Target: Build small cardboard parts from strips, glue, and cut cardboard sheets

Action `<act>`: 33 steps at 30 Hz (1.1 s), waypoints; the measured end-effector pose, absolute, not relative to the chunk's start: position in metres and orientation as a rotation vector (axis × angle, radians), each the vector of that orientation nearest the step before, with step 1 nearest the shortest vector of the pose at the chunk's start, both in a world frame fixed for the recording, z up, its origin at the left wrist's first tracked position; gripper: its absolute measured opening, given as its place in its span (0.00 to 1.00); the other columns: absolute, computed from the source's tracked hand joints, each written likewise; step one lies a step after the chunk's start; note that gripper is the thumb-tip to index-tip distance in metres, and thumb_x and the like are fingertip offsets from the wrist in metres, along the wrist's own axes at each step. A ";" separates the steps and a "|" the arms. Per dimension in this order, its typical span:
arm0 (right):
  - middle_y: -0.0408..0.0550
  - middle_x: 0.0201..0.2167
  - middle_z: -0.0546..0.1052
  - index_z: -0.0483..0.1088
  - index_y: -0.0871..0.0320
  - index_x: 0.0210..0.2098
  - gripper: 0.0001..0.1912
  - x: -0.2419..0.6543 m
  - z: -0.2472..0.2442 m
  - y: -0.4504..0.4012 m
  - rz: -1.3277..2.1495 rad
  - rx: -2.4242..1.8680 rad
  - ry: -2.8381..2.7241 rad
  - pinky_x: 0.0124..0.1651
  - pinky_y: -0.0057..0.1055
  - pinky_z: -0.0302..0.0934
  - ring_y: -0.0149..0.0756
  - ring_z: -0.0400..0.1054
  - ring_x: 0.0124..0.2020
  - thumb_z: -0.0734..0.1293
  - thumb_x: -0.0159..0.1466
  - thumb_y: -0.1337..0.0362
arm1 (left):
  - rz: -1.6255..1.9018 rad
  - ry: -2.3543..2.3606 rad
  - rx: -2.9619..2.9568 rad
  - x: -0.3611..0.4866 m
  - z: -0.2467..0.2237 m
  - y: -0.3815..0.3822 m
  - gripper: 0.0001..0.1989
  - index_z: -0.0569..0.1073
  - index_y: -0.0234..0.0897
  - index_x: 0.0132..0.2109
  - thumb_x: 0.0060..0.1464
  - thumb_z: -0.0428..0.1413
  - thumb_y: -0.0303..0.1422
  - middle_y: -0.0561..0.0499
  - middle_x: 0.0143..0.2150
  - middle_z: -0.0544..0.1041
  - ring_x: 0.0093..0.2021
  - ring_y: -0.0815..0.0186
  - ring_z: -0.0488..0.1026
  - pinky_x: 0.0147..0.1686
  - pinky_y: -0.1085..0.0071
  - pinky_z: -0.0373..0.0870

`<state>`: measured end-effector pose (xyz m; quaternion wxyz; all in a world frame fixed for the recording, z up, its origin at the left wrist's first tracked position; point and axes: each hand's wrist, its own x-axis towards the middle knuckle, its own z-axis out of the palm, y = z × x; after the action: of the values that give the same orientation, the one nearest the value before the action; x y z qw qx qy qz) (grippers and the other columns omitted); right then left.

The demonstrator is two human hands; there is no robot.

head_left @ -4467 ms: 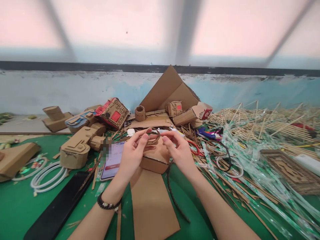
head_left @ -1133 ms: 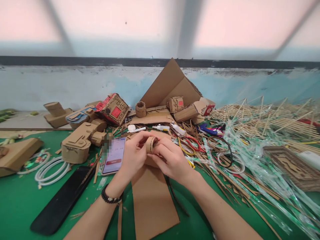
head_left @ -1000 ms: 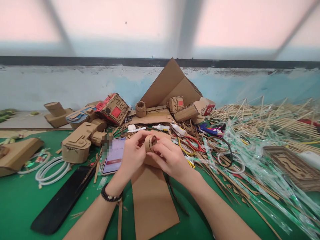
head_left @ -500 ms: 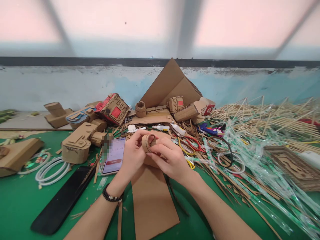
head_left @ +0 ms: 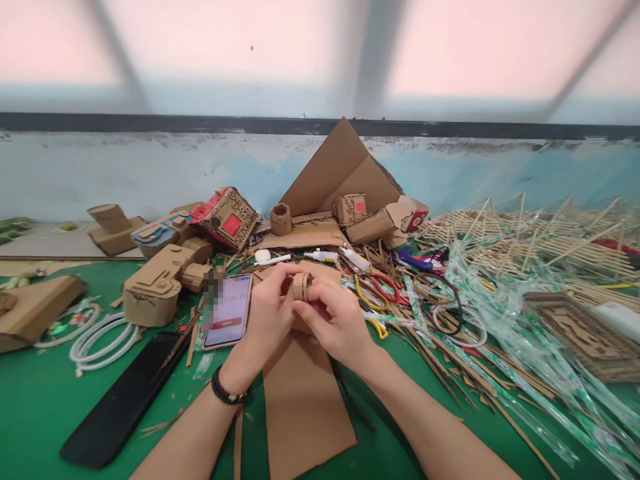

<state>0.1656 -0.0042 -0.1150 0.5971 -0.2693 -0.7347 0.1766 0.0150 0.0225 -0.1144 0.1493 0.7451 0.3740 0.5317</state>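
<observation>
A small cardboard ring [head_left: 301,287] is held between both hands near the middle of the view, its curved outer side toward me. My left hand [head_left: 270,307] grips its left side, with a dark beaded bracelet on the wrist. The fingers of my right hand [head_left: 337,320] pinch the ring's right edge. Below the hands, a flat cardboard sheet [head_left: 307,407] lies on the green table [head_left: 200,427]. To the left of my left hand is a phone [head_left: 230,310] with its screen lit.
Cardboard models, including a red box [head_left: 227,220] and a rounded piece [head_left: 153,287], stand at the left and back. Glue bottles [head_left: 356,258], yellow-handled scissors [head_left: 373,293], cardboard strips and plastic wrap [head_left: 525,333] lie to the right. A black case [head_left: 120,400] lies front left.
The ring has turned, so its open end no longer faces me and its outer side shows. Both hands have shifted slightly with it.
</observation>
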 end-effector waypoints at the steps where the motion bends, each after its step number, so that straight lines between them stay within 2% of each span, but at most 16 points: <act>1: 0.40 0.28 0.63 0.63 0.55 0.31 0.13 0.166 -0.114 -0.003 0.454 -0.647 -1.712 0.32 0.28 0.54 0.32 0.58 0.29 0.68 0.71 0.64 | 1.531 1.092 2.158 0.014 -0.115 0.023 0.06 0.75 0.41 0.47 0.64 0.56 0.28 0.53 0.39 0.82 0.35 0.67 0.79 0.36 0.74 0.73; 7: 0.41 0.27 0.63 0.56 0.54 0.26 0.21 0.169 -0.105 -0.008 0.629 -0.698 -1.740 0.33 0.30 0.54 0.32 0.57 0.29 0.64 0.74 0.58 | 1.555 1.034 2.287 0.016 -0.112 0.018 0.06 0.75 0.39 0.48 0.66 0.55 0.30 0.49 0.42 0.83 0.39 0.64 0.80 0.40 0.73 0.76; 15: 0.41 0.27 0.66 0.67 0.57 0.30 0.17 0.170 -0.108 -0.008 0.798 -0.716 -1.625 0.32 0.30 0.53 0.32 0.58 0.29 0.66 0.72 0.55 | 1.547 1.049 2.275 0.015 -0.109 0.018 0.06 0.77 0.40 0.46 0.67 0.55 0.32 0.48 0.43 0.84 0.41 0.63 0.82 0.41 0.72 0.78; 21: 0.42 0.27 0.68 0.66 0.57 0.27 0.19 0.166 -0.106 -0.015 0.902 -0.723 -1.523 0.35 0.30 0.56 0.33 0.62 0.31 0.65 0.73 0.57 | 1.635 0.971 2.299 0.016 -0.111 0.018 0.06 0.77 0.40 0.48 0.67 0.56 0.29 0.49 0.43 0.84 0.40 0.65 0.82 0.40 0.73 0.78; 25: 0.41 0.24 0.67 0.66 0.57 0.25 0.21 0.161 -0.109 -0.016 0.821 -0.751 -1.486 0.32 0.29 0.54 0.31 0.59 0.27 0.65 0.73 0.56 | 1.639 0.980 2.250 0.018 -0.113 0.017 0.06 0.77 0.39 0.48 0.67 0.56 0.28 0.49 0.44 0.85 0.40 0.66 0.82 0.40 0.73 0.78; 30: 0.43 0.27 0.71 0.74 0.57 0.33 0.20 0.175 -0.105 -0.005 0.686 -0.896 -1.455 0.32 0.30 0.56 0.33 0.62 0.28 0.65 0.73 0.49 | 1.609 1.058 1.913 0.019 -0.108 0.019 0.04 0.79 0.39 0.46 0.65 0.60 0.32 0.49 0.41 0.84 0.38 0.66 0.82 0.35 0.75 0.77; 33: 0.41 0.23 0.67 0.73 0.58 0.31 0.25 0.185 -0.103 0.002 0.792 -0.997 -1.429 0.28 0.29 0.51 0.31 0.56 0.24 0.65 0.71 0.43 | 1.676 1.003 1.834 0.019 -0.105 0.020 0.04 0.79 0.38 0.45 0.65 0.61 0.32 0.49 0.41 0.84 0.39 0.67 0.81 0.36 0.75 0.77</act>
<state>0.1845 0.0020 -0.1026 0.5761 -0.4257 -0.6102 0.3384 0.0189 0.0202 -0.1046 0.2292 0.6663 0.3645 0.6088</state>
